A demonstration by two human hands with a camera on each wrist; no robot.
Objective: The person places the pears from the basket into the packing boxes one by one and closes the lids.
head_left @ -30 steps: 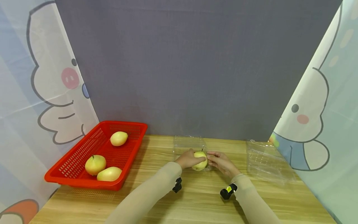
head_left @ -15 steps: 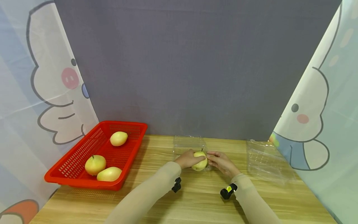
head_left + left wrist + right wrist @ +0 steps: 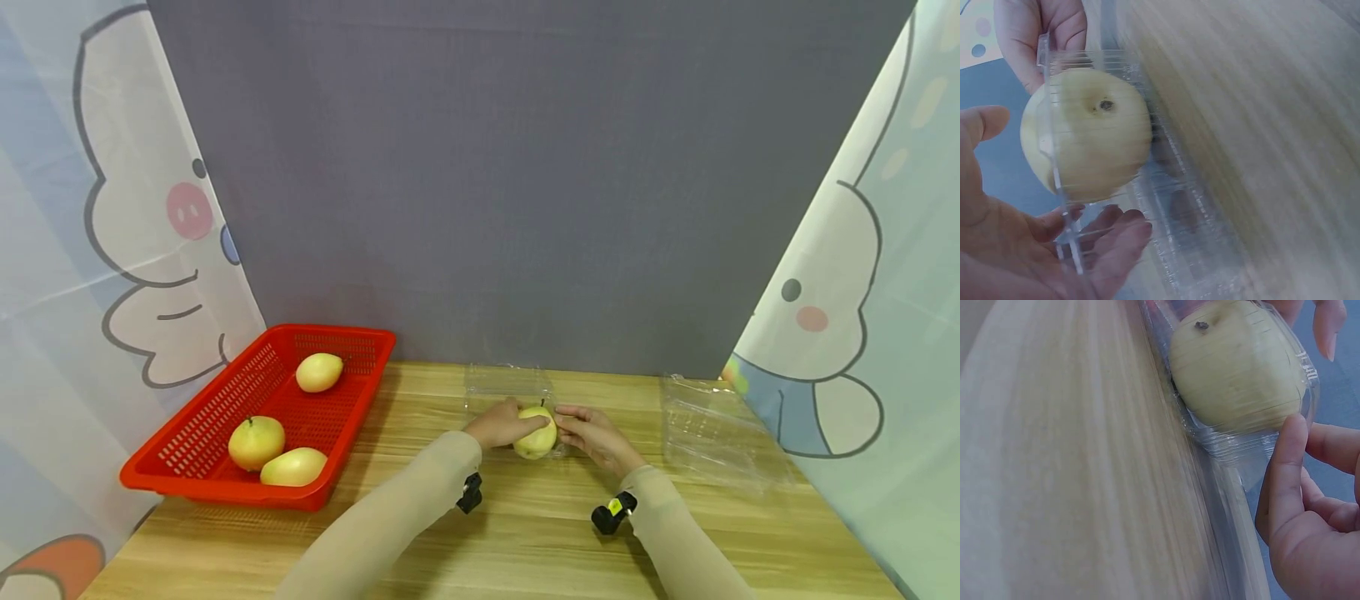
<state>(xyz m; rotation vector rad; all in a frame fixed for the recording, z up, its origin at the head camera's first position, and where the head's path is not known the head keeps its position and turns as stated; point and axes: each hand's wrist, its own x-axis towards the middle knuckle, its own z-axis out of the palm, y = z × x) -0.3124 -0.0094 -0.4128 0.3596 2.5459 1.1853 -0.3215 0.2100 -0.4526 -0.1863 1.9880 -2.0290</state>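
A yellow-green pear (image 3: pixel 535 433) sits stem up in the right end of a clear plastic box (image 3: pixel 480 400), whose lid stands up behind. In the left wrist view the pear (image 3: pixel 1094 134) shows through the box's near wall. My left hand (image 3: pixel 501 426) is at the pear's left, thumb apart from it and fingers spread loosely, partly seen through the plastic. My right hand (image 3: pixel 598 439) holds the box's right edge; the right wrist view shows thumb (image 3: pixel 1290 440) and index finger pinching the rim. The left fingers' tips are hidden in the head view.
At the left stands a red plastic basket (image 3: pixel 341 433) with three pears, one of them a pear (image 3: pixel 257 442) at its front. Another clear plastic box (image 3: pixel 708 437) lies open at the right of the wooden table (image 3: pixel 540 533). A grey cloth (image 3: pixel 525 183) hangs behind.
My left hand has shifted very slightly to the left, its thumb drawing back over the pear. The right hand, the box and the pear look the same.
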